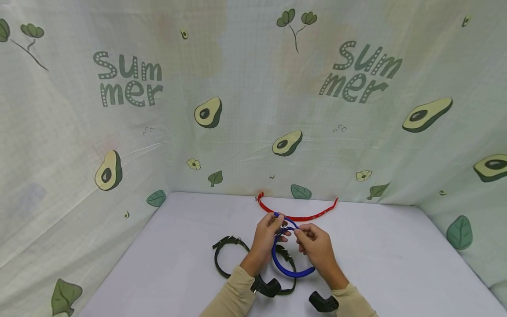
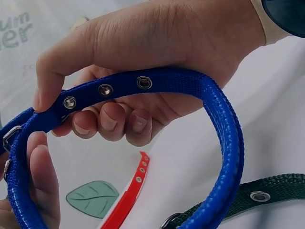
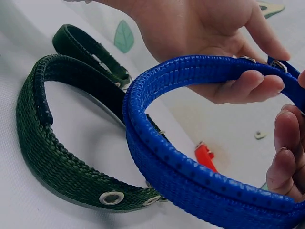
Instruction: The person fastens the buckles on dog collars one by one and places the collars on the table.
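Both hands hold a blue collar (image 1: 293, 274), bent into a loop above the table. My left hand (image 1: 266, 233) pinches its strap between thumb and fingers, close to the metal-ringed holes (image 2: 105, 90). At the buckle (image 2: 11, 138) end, my right hand (image 1: 314, 244) grips the band with thumb and fingertips. The strap end passes by the buckle, partly hidden by fingers. Below the hands lie dark green collars (image 3: 52, 129), one of them partly behind the blue loop and left forearm.
A red collar (image 1: 309, 218) lies stretched in a curve at the table's back edge. The white table (image 1: 396, 259) meets a cloth backdrop (image 1: 245, 88) printed with avocados and leaves. Black wrist devices (image 1: 269, 288) sit at both sleeves.
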A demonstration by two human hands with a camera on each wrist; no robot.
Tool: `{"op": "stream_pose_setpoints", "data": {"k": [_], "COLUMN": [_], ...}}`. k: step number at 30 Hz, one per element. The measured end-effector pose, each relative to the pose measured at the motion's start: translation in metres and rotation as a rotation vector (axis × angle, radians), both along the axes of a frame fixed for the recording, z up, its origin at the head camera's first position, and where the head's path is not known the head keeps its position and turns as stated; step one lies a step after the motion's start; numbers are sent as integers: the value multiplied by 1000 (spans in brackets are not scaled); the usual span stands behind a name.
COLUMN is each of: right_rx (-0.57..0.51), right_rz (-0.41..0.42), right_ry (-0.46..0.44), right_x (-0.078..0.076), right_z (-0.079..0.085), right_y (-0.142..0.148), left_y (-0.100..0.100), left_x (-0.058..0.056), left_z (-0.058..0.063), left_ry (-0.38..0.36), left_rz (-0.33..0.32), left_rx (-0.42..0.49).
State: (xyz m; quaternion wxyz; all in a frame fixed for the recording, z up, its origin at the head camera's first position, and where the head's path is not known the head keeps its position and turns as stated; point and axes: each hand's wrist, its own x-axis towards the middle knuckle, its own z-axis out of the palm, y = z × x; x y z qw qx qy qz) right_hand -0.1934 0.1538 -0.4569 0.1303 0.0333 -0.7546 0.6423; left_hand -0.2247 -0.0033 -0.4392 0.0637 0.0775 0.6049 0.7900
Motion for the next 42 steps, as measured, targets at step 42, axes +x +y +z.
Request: {"op": "stream_pose_setpoints", "data": {"k": [42], "right_rx": [-64], "right_rz": [-70], "right_ry": [126], "right_x": [3], "right_z": [3], "right_y": [4], "left_y": [3], "left_x": [2], "left_z": [-7], "left_ry": [116], "left_rz": [-40], "left_rx": [-232]}}
